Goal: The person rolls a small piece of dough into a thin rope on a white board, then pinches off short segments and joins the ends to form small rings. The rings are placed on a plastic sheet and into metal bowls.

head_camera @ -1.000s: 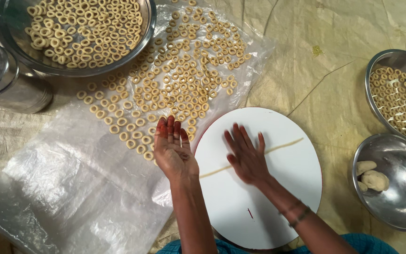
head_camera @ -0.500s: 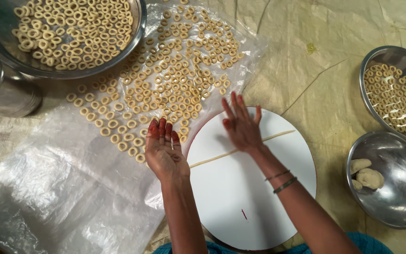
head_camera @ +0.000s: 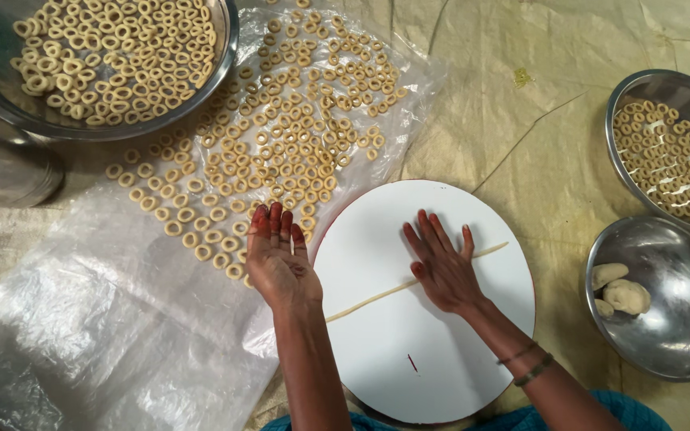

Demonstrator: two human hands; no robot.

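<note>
On the round white board [head_camera: 441, 351] nearest the person, the right hand [head_camera: 443, 270] lies flat, fingers spread wide, pressing on a thin dough rope [head_camera: 377, 297] that runs slantwise across the board. The left hand [head_camera: 279, 257] rests open at the board's left edge, holding nothing. One rope is rolled out but not yet cut or looped. To the right, a steel bowl [head_camera: 664, 351] holds a few dough lumps [head_camera: 618, 289], so work remains. Beyond, many finished dough rings [head_camera: 281, 152] cover a plastic sheet [head_camera: 105, 319], and more fill a large bowl [head_camera: 229, 36] and a side bowl [head_camera: 628, 100].
</note>
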